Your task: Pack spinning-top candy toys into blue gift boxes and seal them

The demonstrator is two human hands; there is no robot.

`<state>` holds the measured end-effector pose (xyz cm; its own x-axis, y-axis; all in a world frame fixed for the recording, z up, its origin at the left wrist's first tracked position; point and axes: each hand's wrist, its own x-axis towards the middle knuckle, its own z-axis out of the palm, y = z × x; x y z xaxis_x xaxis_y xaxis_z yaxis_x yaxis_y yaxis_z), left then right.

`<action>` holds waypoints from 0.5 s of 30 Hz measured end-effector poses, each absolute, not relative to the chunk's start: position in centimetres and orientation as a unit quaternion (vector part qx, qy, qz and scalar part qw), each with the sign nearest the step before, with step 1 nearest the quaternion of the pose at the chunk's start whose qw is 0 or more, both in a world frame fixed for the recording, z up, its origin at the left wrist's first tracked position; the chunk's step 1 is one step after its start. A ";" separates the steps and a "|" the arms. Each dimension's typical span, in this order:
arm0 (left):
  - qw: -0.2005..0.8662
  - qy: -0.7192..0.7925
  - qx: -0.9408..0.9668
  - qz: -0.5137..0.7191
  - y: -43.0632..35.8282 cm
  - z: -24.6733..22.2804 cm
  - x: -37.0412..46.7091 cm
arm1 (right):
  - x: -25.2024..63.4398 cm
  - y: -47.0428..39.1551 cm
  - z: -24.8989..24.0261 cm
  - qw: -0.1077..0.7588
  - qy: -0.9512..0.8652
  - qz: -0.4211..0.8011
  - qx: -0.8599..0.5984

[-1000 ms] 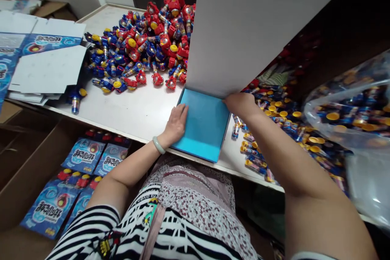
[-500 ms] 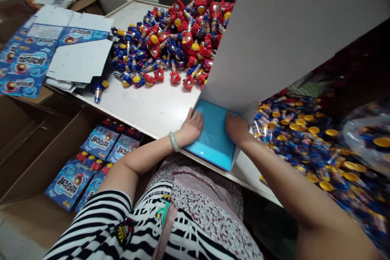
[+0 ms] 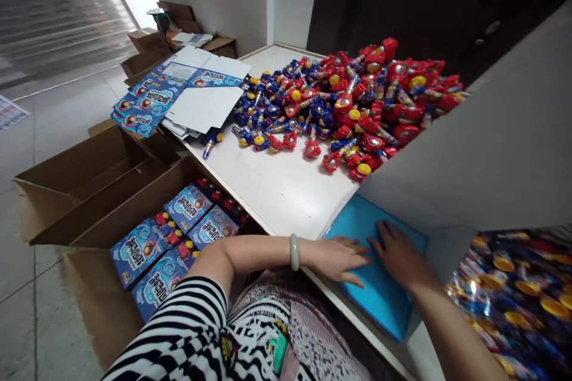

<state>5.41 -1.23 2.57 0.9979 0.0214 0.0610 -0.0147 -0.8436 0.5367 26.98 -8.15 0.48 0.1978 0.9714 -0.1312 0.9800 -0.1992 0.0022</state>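
A flat, bright blue panel [image 3: 379,305] lies at the table's front edge, below a tall pale grey board [image 3: 504,149]. My left hand [image 3: 338,257], with a pale green bangle on the wrist, rests over its left part with fingers spread. Opposite it, my right hand [image 3: 401,255] lies on the blue surface, its fingers stretched out and nothing seen in them. The fingertips of both hands are close together but apart. Whether the blue panel is a sheet or the face of a box I cannot tell.
Red and blue toys [image 3: 344,101] are heaped on the white table [image 3: 286,202]. Printed card sheets [image 3: 205,108] lie at its left end. Below, an open carton [image 3: 89,286] holds blue printed boxes [image 3: 136,253]. Several yellow-capped pieces [image 3: 513,286] fill the right side.
The view has swung left, bringing the shutter and more cartons into sight. My left fingers have spread over the blue panel, and my right hand has moved inward from its right edge.
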 end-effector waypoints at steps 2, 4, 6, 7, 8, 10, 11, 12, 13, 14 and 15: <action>0.369 -0.035 0.923 0.104 2.8 4.4 3.8 | 27.8 -8.2 1.8 0.026 0.635 -0.082 0.768; 0.415 0.068 0.883 0.208 8.6 6.3 1.3 | 27.2 -7.3 4.8 -0.022 0.654 -0.110 0.748; 0.406 0.248 0.833 0.282 15.6 7.9 -1.7 | 24.9 -4.7 9.2 -0.101 0.699 -0.115 0.699; 0.389 0.332 0.805 0.301 19.3 8.5 -3.1 | 23.3 -2.5 11.5 -0.129 0.729 -0.116 0.662; 0.369 0.402 0.781 0.304 22.8 9.1 -4.4 | 21.5 0.2 13.8 -0.139 0.755 -0.114 0.630; 0.321 0.509 0.742 0.296 29.3 10.0 -6.3 | 18.0 7.3 17.4 -0.108 0.788 -0.106 0.597; 0.302 0.543 0.728 0.291 32.2 10.3 -6.9 | 16.5 11.5 18.6 -0.074 0.794 -0.093 0.597; 0.289 0.566 0.716 0.288 34.9 10.4 -7.3 | 15.3 15.9 19.2 -0.044 0.791 -0.072 0.605; 0.282 0.580 0.708 0.288 37.3 10.5 -7.5 | 14.5 20.4 19.4 -0.021 0.786 -0.052 0.615; 0.278 0.589 0.703 0.287 39.6 10.4 -7.5 | 14.0 24.8 19.3 -0.001 0.779 -0.039 0.626; 0.274 0.596 0.699 0.285 41.8 10.1 -7.3 | 13.8 29.0 18.8 0.018 0.764 -0.030 0.644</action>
<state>-7.31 41.75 10.14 0.1266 0.9895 0.0704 0.6773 -0.1380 0.7226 13.84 28.98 18.78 -0.1694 0.9833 -0.0660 0.9855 0.1682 -0.0230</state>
